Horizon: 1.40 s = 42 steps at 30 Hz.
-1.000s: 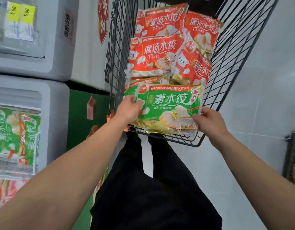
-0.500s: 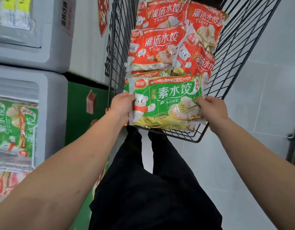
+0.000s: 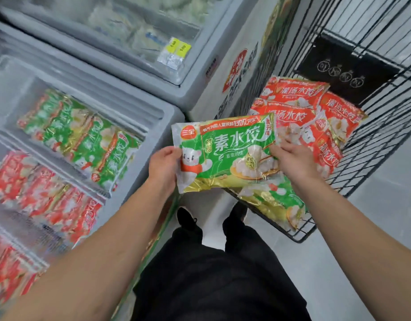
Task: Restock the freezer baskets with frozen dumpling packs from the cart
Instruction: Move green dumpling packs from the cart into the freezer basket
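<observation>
**A:** Between your two hands, right over the gap from freezer to cart, you've got the green plastic dumpling pack with the cartoon bear (image 3: 225,154). Your left hand (image 3: 164,166) grips its left edge, thumb on the front. Your right hand (image 3: 290,156) sits on the right end with fingers spread over the front; whether the thumb hooks behind, I can't tell.

**B:** So what's around it?

**A:** Right of the pack is the black wire shopping cart (image 3: 352,177), still holding a heap of red dumpling packs (image 3: 301,112), plus another green pack (image 3: 276,202) lying at the near end, partly under your right wrist. Left is the grey chest freezer (image 3: 169,121) with its lid slid back. Its wire basket holds a row of green packs (image 3: 84,137), and nearer you a row of red packs in the freezer (image 3: 42,193), all kinda blurry. Behind that there's a second freezer under a glass lid (image 3: 139,33) with yellow price tags (image 3: 178,46).

**B:** Anything blocking you?

**A:** The freezer's grey rim lies between the held pack and the basket.

**B:** And your arms?

**A:** Both forearms reach forward and converge on the pack, which is held nearly flat, face up, slightly tilted. Your black shoes (image 3: 188,220) are on the floor below.
</observation>
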Motion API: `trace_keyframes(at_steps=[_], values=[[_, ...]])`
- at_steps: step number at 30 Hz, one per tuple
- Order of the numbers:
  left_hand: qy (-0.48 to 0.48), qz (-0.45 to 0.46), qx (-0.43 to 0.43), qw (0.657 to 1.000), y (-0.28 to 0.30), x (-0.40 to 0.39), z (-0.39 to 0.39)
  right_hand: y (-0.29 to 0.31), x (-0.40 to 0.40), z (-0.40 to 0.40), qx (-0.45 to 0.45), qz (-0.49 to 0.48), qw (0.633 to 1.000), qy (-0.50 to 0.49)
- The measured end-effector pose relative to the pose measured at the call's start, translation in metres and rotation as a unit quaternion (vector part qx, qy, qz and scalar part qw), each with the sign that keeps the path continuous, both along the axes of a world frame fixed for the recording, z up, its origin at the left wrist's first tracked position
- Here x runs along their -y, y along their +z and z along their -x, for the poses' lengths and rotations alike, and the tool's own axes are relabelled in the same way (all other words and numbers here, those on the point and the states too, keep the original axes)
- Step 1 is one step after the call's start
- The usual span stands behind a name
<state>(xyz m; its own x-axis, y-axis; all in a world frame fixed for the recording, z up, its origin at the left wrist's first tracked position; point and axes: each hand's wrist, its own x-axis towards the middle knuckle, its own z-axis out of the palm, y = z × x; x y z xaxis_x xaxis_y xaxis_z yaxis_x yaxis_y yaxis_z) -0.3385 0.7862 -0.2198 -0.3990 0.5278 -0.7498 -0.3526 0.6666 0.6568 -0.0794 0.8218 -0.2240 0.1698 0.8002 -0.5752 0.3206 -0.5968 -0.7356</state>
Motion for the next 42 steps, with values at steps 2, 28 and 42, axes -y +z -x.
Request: trace_keyframes(at_steps=[2, 28, 42], values=[[0.041, -0.025, -0.018, 0.999, 0.011, 0.017, 0.032, 0.010, -0.005, 0.035, 0.000, -0.022, 0.999, 0.049], [0.286, 0.014, -0.054, 0.957, -0.013, 0.188, 0.354, 0.015, 0.012, 0.462, 0.092, -0.108, 0.908, 0.394], [0.346, 0.105, 0.023, 0.932, -0.075, 0.073, 0.435, -0.065, -0.084, 0.588, 0.122, 0.011, 0.835, 0.536]])
